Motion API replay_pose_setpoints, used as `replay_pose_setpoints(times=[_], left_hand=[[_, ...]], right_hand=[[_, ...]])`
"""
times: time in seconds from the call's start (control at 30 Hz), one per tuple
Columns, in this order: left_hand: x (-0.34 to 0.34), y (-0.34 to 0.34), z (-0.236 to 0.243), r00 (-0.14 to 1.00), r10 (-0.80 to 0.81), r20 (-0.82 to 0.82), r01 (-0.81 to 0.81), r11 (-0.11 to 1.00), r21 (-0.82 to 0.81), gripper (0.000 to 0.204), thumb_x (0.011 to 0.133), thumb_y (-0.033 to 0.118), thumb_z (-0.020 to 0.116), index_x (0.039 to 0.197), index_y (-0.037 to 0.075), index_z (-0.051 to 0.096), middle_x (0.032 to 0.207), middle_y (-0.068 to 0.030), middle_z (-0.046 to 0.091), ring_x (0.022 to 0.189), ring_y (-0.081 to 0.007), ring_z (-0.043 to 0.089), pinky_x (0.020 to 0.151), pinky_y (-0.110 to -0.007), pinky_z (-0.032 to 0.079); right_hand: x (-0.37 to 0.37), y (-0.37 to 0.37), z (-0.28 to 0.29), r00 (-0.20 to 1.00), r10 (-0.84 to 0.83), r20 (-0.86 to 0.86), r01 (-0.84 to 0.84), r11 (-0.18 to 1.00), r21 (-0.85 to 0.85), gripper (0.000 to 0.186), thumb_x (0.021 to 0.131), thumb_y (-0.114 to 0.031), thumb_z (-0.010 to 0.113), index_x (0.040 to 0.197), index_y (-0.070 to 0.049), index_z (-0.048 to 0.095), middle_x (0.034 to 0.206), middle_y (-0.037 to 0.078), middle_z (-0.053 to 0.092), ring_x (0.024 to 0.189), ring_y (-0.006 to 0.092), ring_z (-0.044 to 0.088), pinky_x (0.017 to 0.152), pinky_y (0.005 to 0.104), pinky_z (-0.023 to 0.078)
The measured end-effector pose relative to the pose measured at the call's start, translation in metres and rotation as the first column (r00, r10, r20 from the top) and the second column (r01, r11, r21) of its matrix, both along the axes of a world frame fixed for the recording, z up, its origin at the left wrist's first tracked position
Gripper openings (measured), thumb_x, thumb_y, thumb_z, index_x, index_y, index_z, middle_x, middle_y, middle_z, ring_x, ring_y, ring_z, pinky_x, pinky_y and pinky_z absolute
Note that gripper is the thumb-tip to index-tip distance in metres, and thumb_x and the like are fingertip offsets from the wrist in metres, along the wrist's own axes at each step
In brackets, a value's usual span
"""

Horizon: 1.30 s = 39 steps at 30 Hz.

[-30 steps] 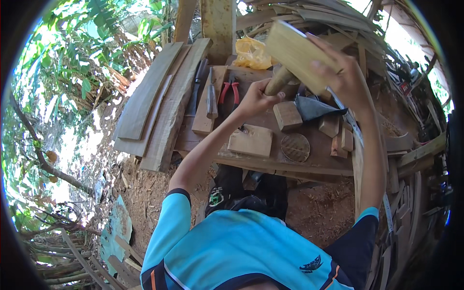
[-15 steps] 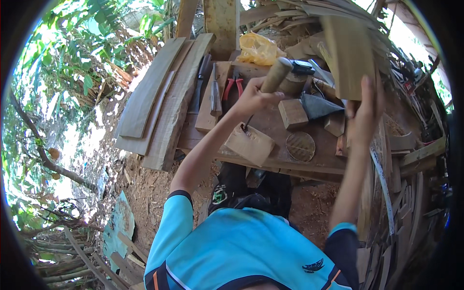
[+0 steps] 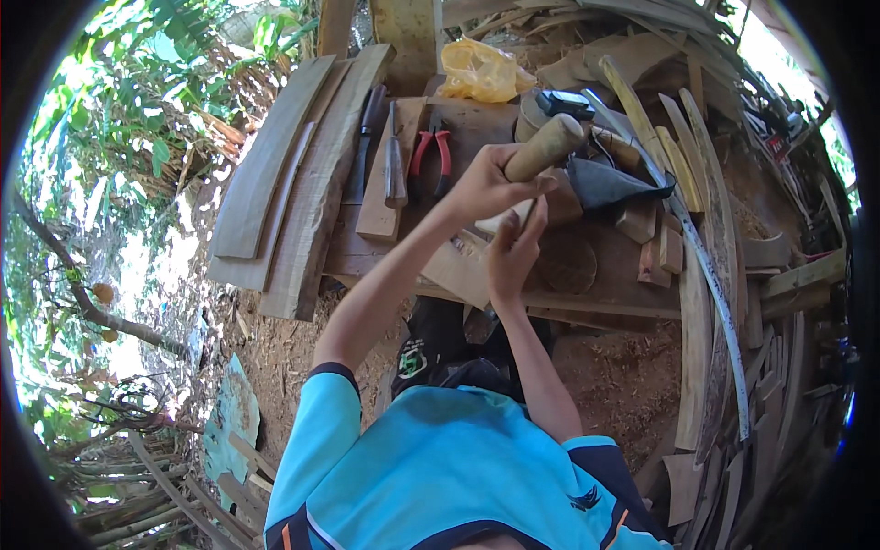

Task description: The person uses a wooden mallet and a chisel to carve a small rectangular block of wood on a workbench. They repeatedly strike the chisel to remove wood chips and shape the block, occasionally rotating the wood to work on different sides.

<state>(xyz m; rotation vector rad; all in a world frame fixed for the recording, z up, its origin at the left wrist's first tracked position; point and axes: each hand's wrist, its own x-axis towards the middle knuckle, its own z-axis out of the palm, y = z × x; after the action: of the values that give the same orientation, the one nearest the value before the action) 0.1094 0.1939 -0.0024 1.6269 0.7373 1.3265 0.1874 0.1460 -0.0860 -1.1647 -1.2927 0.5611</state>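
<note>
My left hand (image 3: pixel 495 183) is closed around a thick round wooden stick (image 3: pixel 545 147). Just below it, my right hand (image 3: pixel 518 252) is closed on a wooden piece (image 3: pixel 498 220), mostly hidden by the hands. A flat wooden block (image 3: pixel 454 270) lies on the bench (image 3: pixel 623 298) under my wrists. Beside my hands are a chisel-like tool (image 3: pixel 394 174), red-handled pliers (image 3: pixel 431 156) and a long dark-handled tool (image 3: pixel 362 156). To the right lie a dark folded sheet (image 3: pixel 610 183) and small wood blocks (image 3: pixel 635 223).
Long boards (image 3: pixel 275 183) lie on the bench's left. A yellow plastic bag (image 3: pixel 481 73) and a black device (image 3: pixel 559 104) are at the back. Long wood strips (image 3: pixel 697 348) and a pale thin bar (image 3: pixel 720 321) lean at the right; a branch (image 3: pixel 115 316) is at far left.
My right hand has come down and leftward from the upper right to below my left hand. The board it held high is now mostly hidden. My left hand still grips the stick.
</note>
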Motion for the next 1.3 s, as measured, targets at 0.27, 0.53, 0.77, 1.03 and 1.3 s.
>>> replay_pose_setpoints(times=[0.27,0.53,0.77,1.03,1.3], left_hand=[[-0.04,0.026,0.005,0.83,-0.467,0.305,0.556,0.739,-0.38,0.03,0.068,0.011,0.069,0.072,0.008,0.039,0.05,0.0026,0.035,0.036,-0.004,0.028,0.033,-0.021,0.019],[-0.051,0.056,-0.011,0.561,-0.608,0.562,0.823,0.48,-0.303,0.032,0.069,0.009,0.066,0.073,0.011,0.035,0.049,0.0017,0.035,0.034,-0.0038,0.026,0.031,-0.02,0.014],[-0.051,0.005,0.009,0.833,-0.095,0.546,0.274,0.927,-0.257,0.018,0.084,0.02,0.052,0.093,0.006,0.046,0.068,-0.0035,0.05,0.048,-0.0089,0.045,0.037,-0.019,0.028],[-0.052,-0.02,0.002,0.851,0.123,0.51,-0.131,0.991,-0.019,0.023,0.09,0.027,0.043,0.1,0.007,0.042,0.068,-0.002,0.047,0.047,-0.0052,0.038,0.036,-0.016,0.026],[-0.043,-0.012,-0.008,0.866,0.266,0.424,-0.289,0.957,-0.011,0.039,0.089,0.046,0.036,0.102,0.009,0.041,0.054,-0.0003,0.037,0.037,-0.0054,0.028,0.033,-0.02,0.018]], right_hand=[[-0.001,-0.003,0.014,0.99,0.106,0.095,-0.109,0.993,0.034,0.042,0.089,-0.011,0.04,0.127,0.001,0.024,0.113,0.03,0.046,0.103,0.0426,0.047,0.08,0.0439,0.042],[-0.003,-0.001,0.009,0.991,0.064,0.117,-0.071,0.996,0.062,0.04,0.089,-0.012,0.041,0.126,-0.001,0.027,0.112,0.028,0.047,0.102,0.0422,0.048,0.079,0.0431,0.042],[0.0,0.001,0.005,0.995,0.048,0.089,-0.054,0.996,0.077,0.04,0.089,-0.011,0.042,0.126,-0.002,0.028,0.112,0.027,0.048,0.104,0.0392,0.049,0.081,0.0409,0.043],[-0.001,0.001,0.004,0.995,0.076,0.062,-0.081,0.992,0.093,0.041,0.089,-0.012,0.041,0.125,0.001,0.028,0.113,0.028,0.047,0.105,0.039,0.049,0.083,0.0406,0.042],[0.0,0.004,-0.001,0.995,0.045,0.091,-0.052,0.996,0.076,0.042,0.089,-0.016,0.041,0.124,0.001,0.028,0.111,0.029,0.048,0.101,0.0399,0.05,0.079,0.0414,0.044]])
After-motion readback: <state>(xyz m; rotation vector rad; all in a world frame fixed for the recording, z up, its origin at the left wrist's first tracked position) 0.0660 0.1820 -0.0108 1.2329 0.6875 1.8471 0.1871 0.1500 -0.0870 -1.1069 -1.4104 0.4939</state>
